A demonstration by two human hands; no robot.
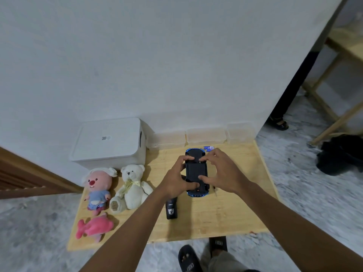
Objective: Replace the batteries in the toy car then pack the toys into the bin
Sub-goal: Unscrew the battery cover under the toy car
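A blue toy car (196, 169) lies upside down on the low wooden table (225, 213), its black underside facing up. My left hand (179, 178) grips its left side, thumb near the rear end. My right hand (220, 169) holds the right side, fingertips pressing on the underside panel. A black remote control (172, 209) lies just below the left hand. A small blue battery pack (209, 148) sits behind the car. The white lidded bin (110, 142) stands at the table's back left, closed.
A pink-faced plush (98, 188), a white teddy bear (131, 186) and a pink fish plush (94, 226) lie on the table's left part. Clear plastic boxes (204, 136) line the wall. A thin tool (215, 191) lies right of the car. My sandalled feet (196, 256) are below the table edge.
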